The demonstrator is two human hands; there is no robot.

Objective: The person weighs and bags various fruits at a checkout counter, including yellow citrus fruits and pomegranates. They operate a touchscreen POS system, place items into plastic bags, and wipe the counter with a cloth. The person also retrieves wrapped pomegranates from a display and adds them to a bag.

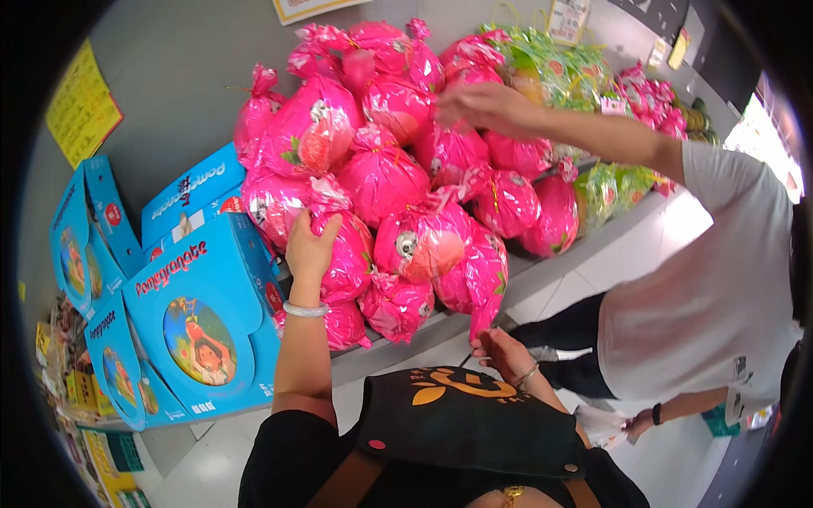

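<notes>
My left hand (309, 247) is around the side of a shiny pink plastic bag (346, 260) with a twisted top, thumb across its front; the other fingers are partly hidden. Close to my body, my right hand (508, 357) has its fingertips on the hanging twisted end (484, 320) of another pink bag (479, 267). Several such bags, with printed pictures of red fruit and gold ties, are piled on a grey shelf (540, 273). What they contain is covered by the film.
Blue pomegranate boxes (254, 355) stand at the left. A co-worker in a grey shirt (692, 279) stands at the right, one hand (476, 106) blurred over the pile, the other (641, 424) by a white plastic bag (600, 427). Green clear-wrapped fruit packs (559, 70) sit at the back right.
</notes>
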